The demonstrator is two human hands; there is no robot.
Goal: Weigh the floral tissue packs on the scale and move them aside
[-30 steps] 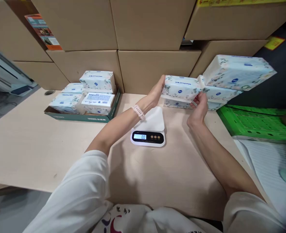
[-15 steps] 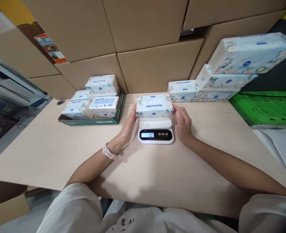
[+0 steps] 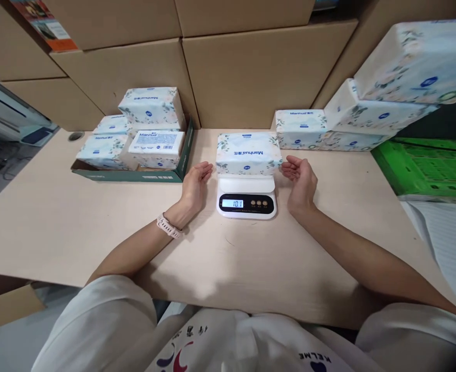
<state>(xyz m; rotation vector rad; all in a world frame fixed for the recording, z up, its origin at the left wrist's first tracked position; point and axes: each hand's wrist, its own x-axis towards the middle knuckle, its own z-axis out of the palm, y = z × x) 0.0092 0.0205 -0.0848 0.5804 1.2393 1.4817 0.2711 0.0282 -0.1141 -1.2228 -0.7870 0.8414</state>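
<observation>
On the table, in the head view, one pack of tissues lies flat on the white scale, with its printed face up. The left hand is just beside one end of it, fingers close to each other, a little curved, and holding nothing. The right hand is open at the other end, its fingers slightly parted; whether a fingertip touches the pack, I cannot tell. The display seems to show 10.1. To the left, the tray carries several packs; to the right, more packs are piled near the green crate.

For a good weighing, I would judge, both hands should be fully free of the pack, and the pack should sit only on the plate, centred and level. The sleeves and wrists should not lean on the scale, and the number should be read only when it is steady, because it may be changing.

Compared with half a second earlier, the hands have opened away from the ends of the pack, which they were holding, and the display has gone from 0.0 to this higher number.
</observation>
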